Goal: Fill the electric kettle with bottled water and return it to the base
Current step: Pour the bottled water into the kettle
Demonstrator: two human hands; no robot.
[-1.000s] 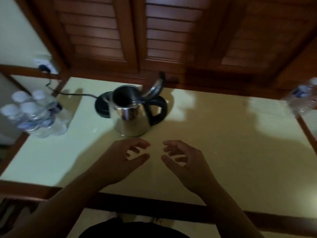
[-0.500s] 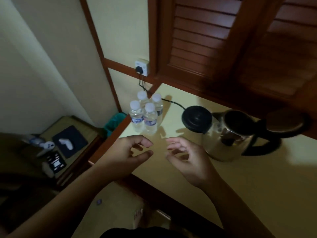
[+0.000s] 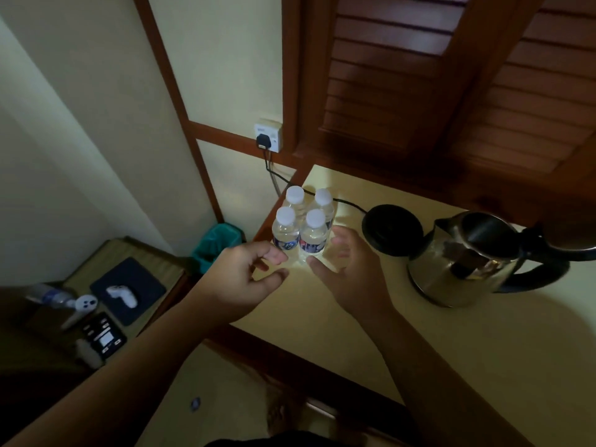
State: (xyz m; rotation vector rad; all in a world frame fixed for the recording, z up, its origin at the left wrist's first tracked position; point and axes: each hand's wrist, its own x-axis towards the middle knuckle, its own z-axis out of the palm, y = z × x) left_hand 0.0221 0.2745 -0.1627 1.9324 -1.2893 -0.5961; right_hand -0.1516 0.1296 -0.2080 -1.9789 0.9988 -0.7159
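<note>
Several small water bottles (image 3: 303, 221) with white caps stand clustered at the table's far left corner. A steel electric kettle (image 3: 464, 262) with its lid flipped open sits off its round black base (image 3: 392, 229), just right of it. My left hand (image 3: 245, 279) hovers in front of the front-left bottle with loosely curled fingers, holding nothing. My right hand (image 3: 348, 275) reaches to the front-right bottle with fingers spread, just short of it or brushing it.
The pale table (image 3: 419, 350) has a dark wooden edge. The base's black cord runs to a wall socket (image 3: 269, 138). A teal bin (image 3: 219, 245) sits on the floor left of the table. A low side table (image 3: 122, 295) holds a mouse pad, remotes and a bottle.
The view swung left from the kettle to the bottles. Both hands moved forward from mid-table to the front bottles.
</note>
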